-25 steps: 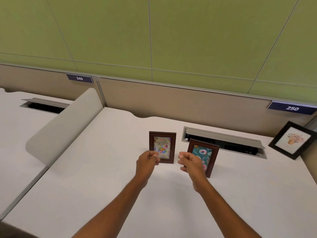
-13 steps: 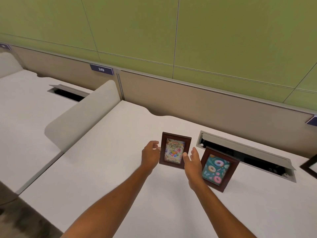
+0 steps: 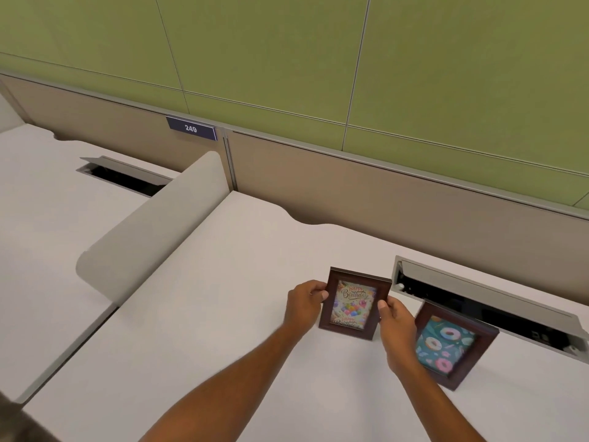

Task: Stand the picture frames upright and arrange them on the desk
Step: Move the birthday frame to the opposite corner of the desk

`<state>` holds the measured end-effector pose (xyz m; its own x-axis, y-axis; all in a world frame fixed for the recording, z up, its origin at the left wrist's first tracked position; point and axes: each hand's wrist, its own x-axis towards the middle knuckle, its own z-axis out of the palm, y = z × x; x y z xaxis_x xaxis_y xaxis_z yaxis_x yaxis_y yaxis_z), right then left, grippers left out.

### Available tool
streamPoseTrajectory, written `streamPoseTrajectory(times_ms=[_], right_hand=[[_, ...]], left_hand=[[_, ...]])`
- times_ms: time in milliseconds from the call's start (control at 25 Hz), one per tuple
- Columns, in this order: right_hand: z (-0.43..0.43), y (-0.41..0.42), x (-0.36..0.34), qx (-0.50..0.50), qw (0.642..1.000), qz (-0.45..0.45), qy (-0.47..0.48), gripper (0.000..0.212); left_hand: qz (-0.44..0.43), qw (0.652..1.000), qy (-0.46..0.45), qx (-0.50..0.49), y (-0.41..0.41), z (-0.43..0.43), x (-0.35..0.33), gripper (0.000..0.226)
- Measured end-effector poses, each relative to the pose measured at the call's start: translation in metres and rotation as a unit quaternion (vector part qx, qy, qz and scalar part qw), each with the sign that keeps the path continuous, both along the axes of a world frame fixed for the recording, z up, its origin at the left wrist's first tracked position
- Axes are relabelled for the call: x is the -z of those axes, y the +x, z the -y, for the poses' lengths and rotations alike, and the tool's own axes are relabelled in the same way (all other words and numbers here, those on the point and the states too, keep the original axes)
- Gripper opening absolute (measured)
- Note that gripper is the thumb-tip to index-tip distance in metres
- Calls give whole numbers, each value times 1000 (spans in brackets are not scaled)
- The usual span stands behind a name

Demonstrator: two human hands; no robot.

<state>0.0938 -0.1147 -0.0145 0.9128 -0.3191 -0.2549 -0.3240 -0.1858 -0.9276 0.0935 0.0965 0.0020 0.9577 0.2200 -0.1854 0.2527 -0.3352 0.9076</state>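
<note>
You have the birthday picture frame [image 3: 354, 304] standing upright on the white desk [image 3: 223, 314], just left of the open cable tray [image 3: 484, 301] sunk into the desktop. Your left hand [image 3: 304, 303] grips its left edge, thumb on the front, and your right hand [image 3: 395, 323] pinches its right edge. The donut picture frame [image 3: 452, 344] stands tilted just in front of the cable tray, partly hidden behind your right wrist. Left of the tray, well apart, a grey desk divider [image 3: 149, 231] rises, with the 249 number plate [image 3: 191, 128] beyond it.
</note>
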Motion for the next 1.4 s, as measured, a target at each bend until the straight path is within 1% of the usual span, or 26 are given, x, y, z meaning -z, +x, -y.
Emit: streamPoseTrajectory(times_ms=[80,240,400,920,1120,1160,1240,1320,1400], right_hand=[[-3,4,1,4,1000,2,13,17],[-19,14,-3,-14,999,14,38,23],[-47,38,-9,-37,998,17,49,18],[-209,170,-44,-132,990,46,30,17],[-268,224,-52,-198,978,33,61,20],[-279,234,-53,-216,973,30,72,23],[-296,256,-56,-253,963,20,87,37],[-313,282,-55,-268,958,-8,101,58],[-323,304,-52,-266,956,-64,106,82]], left_hand=[[-6,1000,-14,4,5,-7,2,22],[-2,999,-33,-4,17,-29,3,21],[9,999,-41,-17,35,-61,-5,21],[61,984,-134,-105,121,-214,-28,22],[71,979,-116,-149,168,-274,-27,17],[73,979,-113,-156,177,-285,-27,17],[80,978,-95,-168,195,-305,-26,19],[91,977,-72,-180,213,-325,-23,20],[103,975,-60,-187,227,-336,-21,20]])
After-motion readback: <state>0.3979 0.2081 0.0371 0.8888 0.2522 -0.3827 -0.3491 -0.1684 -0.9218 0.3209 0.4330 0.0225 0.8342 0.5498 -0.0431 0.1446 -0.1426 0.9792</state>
